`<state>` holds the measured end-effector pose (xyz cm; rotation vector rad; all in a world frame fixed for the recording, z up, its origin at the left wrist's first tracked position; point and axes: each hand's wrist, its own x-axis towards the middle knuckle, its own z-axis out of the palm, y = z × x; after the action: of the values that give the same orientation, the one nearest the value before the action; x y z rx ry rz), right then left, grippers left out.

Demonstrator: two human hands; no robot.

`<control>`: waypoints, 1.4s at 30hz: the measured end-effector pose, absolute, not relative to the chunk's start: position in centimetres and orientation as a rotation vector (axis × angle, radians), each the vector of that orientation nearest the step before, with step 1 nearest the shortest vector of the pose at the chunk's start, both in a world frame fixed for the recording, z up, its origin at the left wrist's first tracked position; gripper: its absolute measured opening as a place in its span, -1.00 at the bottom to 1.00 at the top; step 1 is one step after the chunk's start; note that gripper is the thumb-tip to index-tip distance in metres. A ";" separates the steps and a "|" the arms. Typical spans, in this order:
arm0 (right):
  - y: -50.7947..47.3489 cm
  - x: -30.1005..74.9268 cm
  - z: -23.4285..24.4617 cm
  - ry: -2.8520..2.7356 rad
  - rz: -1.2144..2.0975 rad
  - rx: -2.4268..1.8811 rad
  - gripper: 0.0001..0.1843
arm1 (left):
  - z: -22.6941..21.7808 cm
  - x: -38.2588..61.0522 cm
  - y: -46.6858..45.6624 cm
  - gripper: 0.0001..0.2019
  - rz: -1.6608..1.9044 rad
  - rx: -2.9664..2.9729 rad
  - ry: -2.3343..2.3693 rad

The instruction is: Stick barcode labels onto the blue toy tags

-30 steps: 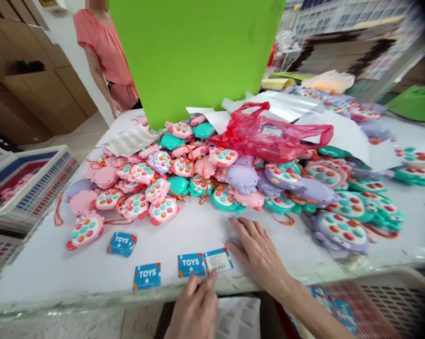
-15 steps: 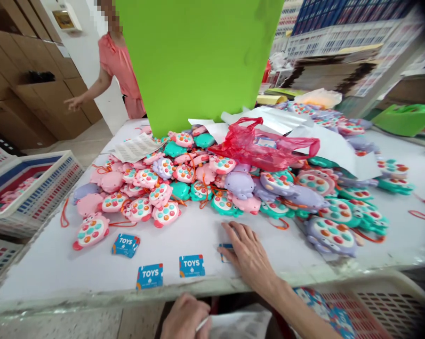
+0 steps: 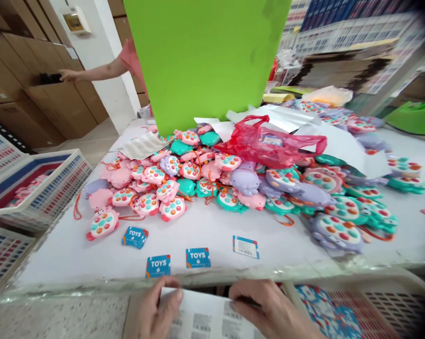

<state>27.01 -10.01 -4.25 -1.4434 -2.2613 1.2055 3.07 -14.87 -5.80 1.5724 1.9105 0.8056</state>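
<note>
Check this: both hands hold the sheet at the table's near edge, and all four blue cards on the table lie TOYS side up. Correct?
Not all four. In the head view the rightmost card lies white side up, not TOYS side up. The rest stands: the left hand and right hand hold the sheet.

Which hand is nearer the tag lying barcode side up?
Right. Both hold a label sheet below the table edge: the right hand just under the tag, the left hand farther down-left.
</note>
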 end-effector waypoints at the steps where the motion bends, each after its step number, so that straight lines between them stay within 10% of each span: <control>1: -10.0 26.8 -4.5 -2.263 1.202 -1.446 -0.82 | -5.2 3.2 -14.7 -0.69 0.806 1.752 1.906; 7: -10.0 25.7 -4.1 -2.340 1.197 -1.331 -0.80 | -3.5 5.9 -13.3 -0.80 0.457 2.607 1.539; 42: -11.6 24.2 -7.2 -2.225 0.184 -0.854 -0.77 | -7.0 4.5 -15.2 -0.77 0.457 1.786 1.726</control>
<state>24.23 -11.61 -7.17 -0.8540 -2.2255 0.1841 4.49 -15.18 -7.00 1.7855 1.7261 0.4569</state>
